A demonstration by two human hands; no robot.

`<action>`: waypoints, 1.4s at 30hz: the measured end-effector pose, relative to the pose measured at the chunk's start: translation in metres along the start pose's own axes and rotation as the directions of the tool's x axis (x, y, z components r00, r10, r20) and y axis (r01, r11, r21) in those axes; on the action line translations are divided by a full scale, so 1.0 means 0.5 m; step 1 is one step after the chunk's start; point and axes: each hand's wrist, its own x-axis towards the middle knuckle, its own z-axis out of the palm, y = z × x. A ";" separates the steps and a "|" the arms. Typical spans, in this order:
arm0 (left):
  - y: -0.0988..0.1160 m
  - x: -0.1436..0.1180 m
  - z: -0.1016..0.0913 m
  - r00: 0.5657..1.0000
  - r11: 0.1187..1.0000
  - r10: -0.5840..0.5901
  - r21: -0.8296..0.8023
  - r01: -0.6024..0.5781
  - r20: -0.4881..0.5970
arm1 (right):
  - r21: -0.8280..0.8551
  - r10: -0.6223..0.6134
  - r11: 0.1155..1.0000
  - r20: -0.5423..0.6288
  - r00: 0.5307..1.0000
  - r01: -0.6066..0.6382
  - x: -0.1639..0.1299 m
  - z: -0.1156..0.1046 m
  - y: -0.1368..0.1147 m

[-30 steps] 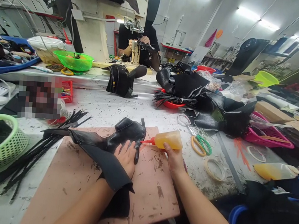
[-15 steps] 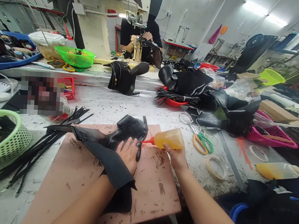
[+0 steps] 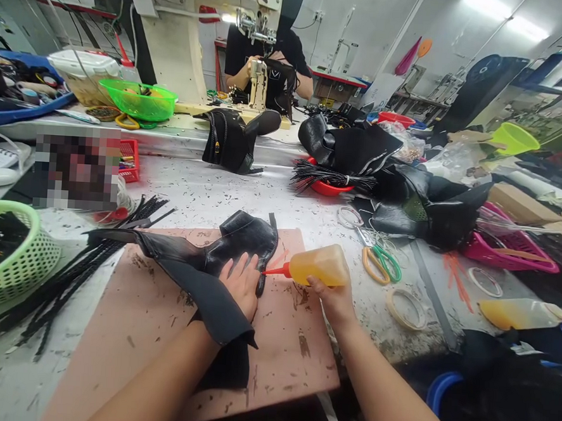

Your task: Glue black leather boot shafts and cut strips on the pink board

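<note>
A black leather boot upper (image 3: 221, 254) lies flat on a pinkish work board (image 3: 281, 356) in front of me. My left hand (image 3: 241, 284) presses down on its toe part, fingers spread. My right hand (image 3: 335, 299) grips a soft yellow squeeze bottle (image 3: 318, 265). The bottle's red nozzle (image 3: 273, 271) points left and touches the edge of the leather right beside my left fingers.
Green-and-orange scissors (image 3: 377, 262) and tape rings lie right of the board, with a second yellow bottle (image 3: 517, 312) further right. Black strips (image 3: 67, 274) and a green basket (image 3: 6, 257) sit left. More boot uppers (image 3: 419, 209) pile behind. A person works a sewing machine (image 3: 258, 76) across the table.
The nozzle has slid slightly down along the leather edge, and my view has shifted a little. My left hand stays pressed on the boot.
</note>
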 end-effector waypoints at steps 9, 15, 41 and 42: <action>-0.001 0.014 -0.040 0.993 1.000 0.006 -0.012 -0.004 0.117 | -0.005 0.015 1.000 0.000 1.000 -0.015 -0.029 -0.008 -0.002; -0.029 0.020 -0.058 0.965 0.997 0.065 -0.058 -0.052 0.253 | 0.010 0.053 0.999 -0.011 0.999 -0.053 -0.052 -0.007 -0.013; -0.096 0.026 -0.116 0.638 0.942 0.320 -0.310 -0.131 0.700 | 0.047 0.107 0.993 -0.014 0.994 -0.106 -0.125 -0.011 -0.010; -0.097 0.025 -0.115 0.632 0.941 0.323 -0.312 -0.132 0.705 | 0.048 0.111 0.993 -0.015 0.994 -0.110 -0.128 -0.012 -0.009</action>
